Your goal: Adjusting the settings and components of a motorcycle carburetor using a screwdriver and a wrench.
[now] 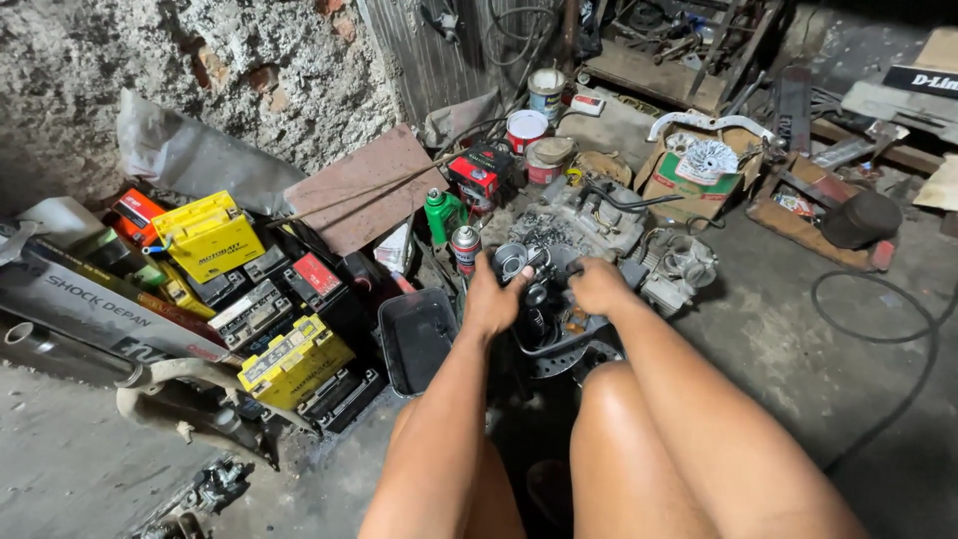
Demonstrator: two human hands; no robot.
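On the grey concrete floor, between the person's knees, sits a dark metal engine part. Left of it lies a black rectangular plastic tray. The left hand grips the part's left side with fingers closed around it; the right hand presses on top, fingers curled.

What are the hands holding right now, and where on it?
Both hands, left and right, grip the dark engine part by its upper sides; exact finger contact cannot be told.

Dim, even daylight; edges distorted.
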